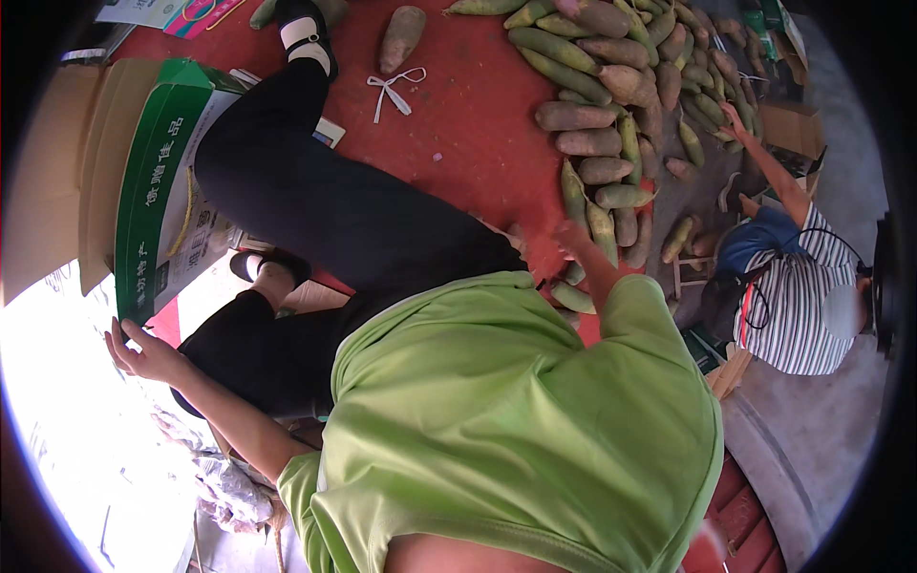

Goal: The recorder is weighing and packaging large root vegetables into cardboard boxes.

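Observation:
My left hand point(143, 353) is at the lower corner of a green and white cardboard carton point(153, 201) with its flaps folded out. Its fingers are spread, and the fingertips touch or nearly touch the carton's edge. To my right, my right hand point(576, 239) reaches down beside a green radish point(602, 229) at the near edge of a large pile. The hand is smeared, and its fingers cannot be made out. Green radishes point(559, 48) and brownish, soil-covered ones point(587, 143) lie side by side in the pile.
A single brownish radish point(402, 40) and a white tied ribbon point(394, 94) lie on the red floor covering point(458, 124). At the right, a co-worker in a striped shirt point(802, 306) reaches into the pile. Another open carton point(791, 131) stands beyond.

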Demonstrator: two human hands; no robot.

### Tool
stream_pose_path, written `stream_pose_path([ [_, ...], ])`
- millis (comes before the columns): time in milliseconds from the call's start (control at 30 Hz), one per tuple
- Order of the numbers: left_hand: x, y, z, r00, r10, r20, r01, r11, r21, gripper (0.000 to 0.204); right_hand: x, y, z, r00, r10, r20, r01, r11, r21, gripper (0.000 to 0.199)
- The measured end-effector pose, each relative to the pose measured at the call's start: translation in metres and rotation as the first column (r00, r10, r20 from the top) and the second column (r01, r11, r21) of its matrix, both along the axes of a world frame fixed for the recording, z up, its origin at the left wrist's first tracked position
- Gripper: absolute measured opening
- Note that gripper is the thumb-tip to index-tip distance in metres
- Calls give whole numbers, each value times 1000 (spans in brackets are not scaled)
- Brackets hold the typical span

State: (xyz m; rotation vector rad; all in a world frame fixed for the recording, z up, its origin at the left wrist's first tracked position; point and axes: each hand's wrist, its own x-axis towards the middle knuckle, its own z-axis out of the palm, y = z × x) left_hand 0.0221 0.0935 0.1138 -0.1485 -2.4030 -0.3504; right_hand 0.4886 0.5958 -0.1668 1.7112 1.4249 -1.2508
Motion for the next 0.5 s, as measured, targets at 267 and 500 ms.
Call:
stream_pose_path([
  [267,8,0,-8,997,-55,45,55,998,4,33,-14,-47,-61,875,457,-161,-452,890,66,43],
  [500,10,0,-17,995,-40,86,38,999,25,41,48,-53,-187,986,-40,-160,66,985,161,58],
])
